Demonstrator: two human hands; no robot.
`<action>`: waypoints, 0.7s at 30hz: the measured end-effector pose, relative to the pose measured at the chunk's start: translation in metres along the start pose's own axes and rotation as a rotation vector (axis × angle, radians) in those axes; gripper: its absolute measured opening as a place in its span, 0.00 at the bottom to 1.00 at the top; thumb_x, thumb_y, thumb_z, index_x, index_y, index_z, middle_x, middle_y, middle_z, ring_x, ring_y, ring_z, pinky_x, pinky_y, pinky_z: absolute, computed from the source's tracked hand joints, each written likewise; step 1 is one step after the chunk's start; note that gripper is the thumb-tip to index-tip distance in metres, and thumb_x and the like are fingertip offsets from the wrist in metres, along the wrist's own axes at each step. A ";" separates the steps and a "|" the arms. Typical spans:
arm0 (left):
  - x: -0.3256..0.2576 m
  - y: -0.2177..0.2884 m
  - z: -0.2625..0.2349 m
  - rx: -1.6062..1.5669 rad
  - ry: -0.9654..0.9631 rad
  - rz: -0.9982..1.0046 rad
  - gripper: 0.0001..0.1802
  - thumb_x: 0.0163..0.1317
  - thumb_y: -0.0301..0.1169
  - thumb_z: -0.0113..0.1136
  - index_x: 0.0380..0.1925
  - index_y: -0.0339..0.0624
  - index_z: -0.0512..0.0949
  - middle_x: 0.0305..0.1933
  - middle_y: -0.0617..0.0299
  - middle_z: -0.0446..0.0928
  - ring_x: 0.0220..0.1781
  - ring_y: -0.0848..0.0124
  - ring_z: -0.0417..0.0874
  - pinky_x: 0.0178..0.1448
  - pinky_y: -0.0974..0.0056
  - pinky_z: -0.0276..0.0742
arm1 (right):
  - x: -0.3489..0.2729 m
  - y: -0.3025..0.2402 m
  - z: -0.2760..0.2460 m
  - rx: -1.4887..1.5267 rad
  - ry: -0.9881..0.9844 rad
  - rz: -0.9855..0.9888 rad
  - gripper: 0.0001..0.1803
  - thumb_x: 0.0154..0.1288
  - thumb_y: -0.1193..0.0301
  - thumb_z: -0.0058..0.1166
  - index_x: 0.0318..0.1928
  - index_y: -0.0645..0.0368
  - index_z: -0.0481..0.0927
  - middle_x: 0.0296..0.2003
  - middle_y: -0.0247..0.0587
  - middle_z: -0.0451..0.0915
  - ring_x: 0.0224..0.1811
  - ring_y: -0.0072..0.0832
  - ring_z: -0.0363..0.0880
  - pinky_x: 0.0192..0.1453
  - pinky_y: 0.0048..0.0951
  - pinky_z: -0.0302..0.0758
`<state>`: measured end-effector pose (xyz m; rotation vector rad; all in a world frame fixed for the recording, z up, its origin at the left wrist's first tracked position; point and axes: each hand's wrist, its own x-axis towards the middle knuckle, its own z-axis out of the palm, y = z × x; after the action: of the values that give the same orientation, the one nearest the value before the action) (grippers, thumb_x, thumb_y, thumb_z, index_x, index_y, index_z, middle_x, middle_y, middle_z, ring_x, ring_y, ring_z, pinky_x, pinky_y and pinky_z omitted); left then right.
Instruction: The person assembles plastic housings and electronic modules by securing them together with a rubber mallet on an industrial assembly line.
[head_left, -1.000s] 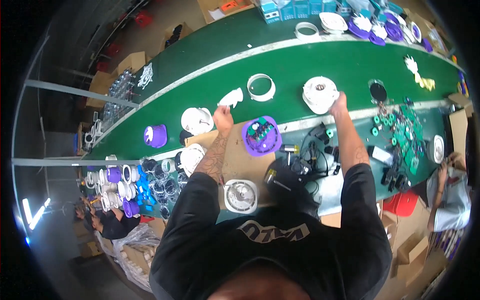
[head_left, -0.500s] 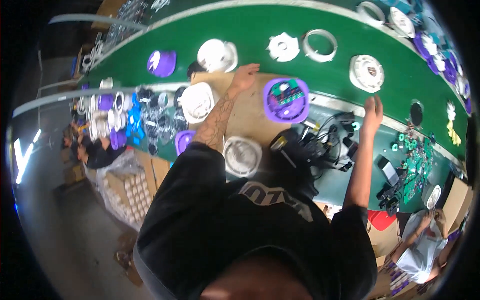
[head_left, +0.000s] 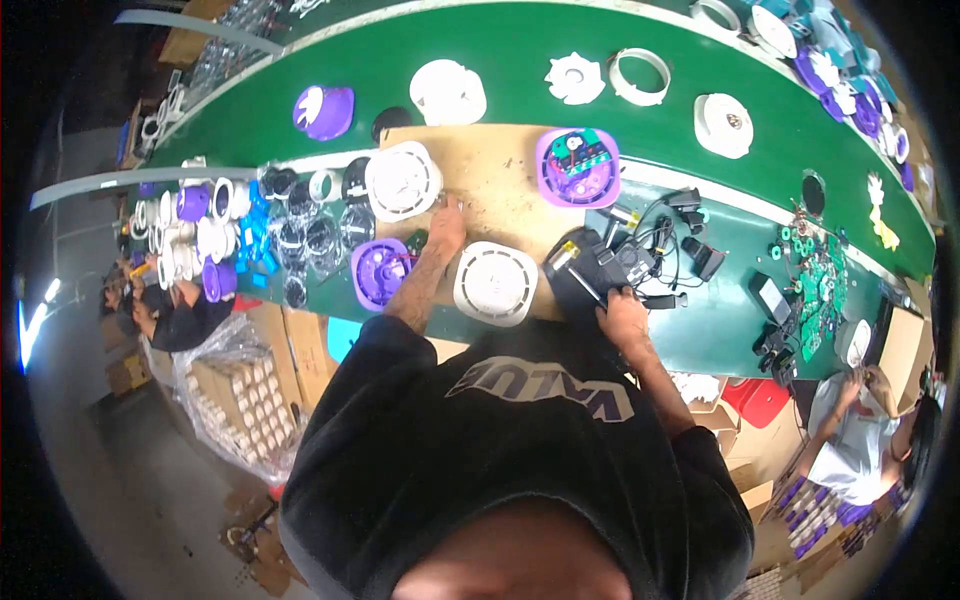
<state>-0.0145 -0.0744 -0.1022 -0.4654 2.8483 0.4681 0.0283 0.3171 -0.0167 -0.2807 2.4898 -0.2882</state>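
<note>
My left hand (head_left: 447,228) is over the brown cardboard sheet (head_left: 500,155), its fingers drawn together beside the right edge of a white round-cornered housing (head_left: 403,182); what they hold, if anything, is too small to make out. My right hand (head_left: 624,318) has its fingers closed at the near end of a slim grey rod-like tool (head_left: 587,285), which lies over a black case (head_left: 578,262). Between my hands sits a second white slotted housing (head_left: 496,284). A purple housing with a green circuit board (head_left: 582,155) lies at the sheet's far right corner. Another purple housing (head_left: 381,273) is left of my left forearm.
Black adapters and cables (head_left: 655,240) crowd the bench to the right, with a heap of green circuit boards (head_left: 825,290) beyond. White housings, a white ring (head_left: 640,77) and a purple housing (head_left: 324,112) stand on the green belt (head_left: 520,60). Another person (head_left: 850,440) works at far right.
My left hand has come back from the far side of the cardboard toward me. My right hand has left the belt's edge and come down to the grey tool. The view has shifted slightly.
</note>
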 end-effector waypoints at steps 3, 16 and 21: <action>-0.008 0.017 -0.031 -0.052 -0.116 0.094 0.21 0.55 0.23 0.53 0.51 0.36 0.66 0.40 0.37 0.77 0.43 0.43 0.80 0.48 0.47 0.75 | 0.002 0.007 -0.018 0.053 -0.121 -0.104 0.20 0.60 0.68 0.57 0.49 0.66 0.70 0.31 0.50 0.79 0.34 0.39 0.82 0.35 0.38 0.80; 0.069 0.247 -0.094 0.105 -0.135 0.536 0.34 0.52 0.37 0.66 0.59 0.42 0.66 0.54 0.45 0.67 0.48 0.47 0.79 0.50 0.49 0.77 | -0.093 0.041 -0.057 1.348 -0.439 0.434 0.39 0.63 0.73 0.55 0.70 0.69 0.49 0.18 0.33 0.69 0.13 0.20 0.64 0.14 0.22 0.61; 0.070 0.266 -0.092 0.211 -0.139 0.570 0.31 0.52 0.32 0.62 0.58 0.40 0.65 0.51 0.44 0.69 0.46 0.46 0.80 0.49 0.50 0.78 | -0.091 0.054 -0.054 1.491 -0.315 0.440 0.12 0.63 0.77 0.51 0.46 0.63 0.67 0.14 0.32 0.67 0.09 0.19 0.61 0.11 0.22 0.56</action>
<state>-0.1843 0.1141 0.0373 0.4129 2.8155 0.2666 0.0611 0.4001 0.0615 0.7458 1.4026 -1.5667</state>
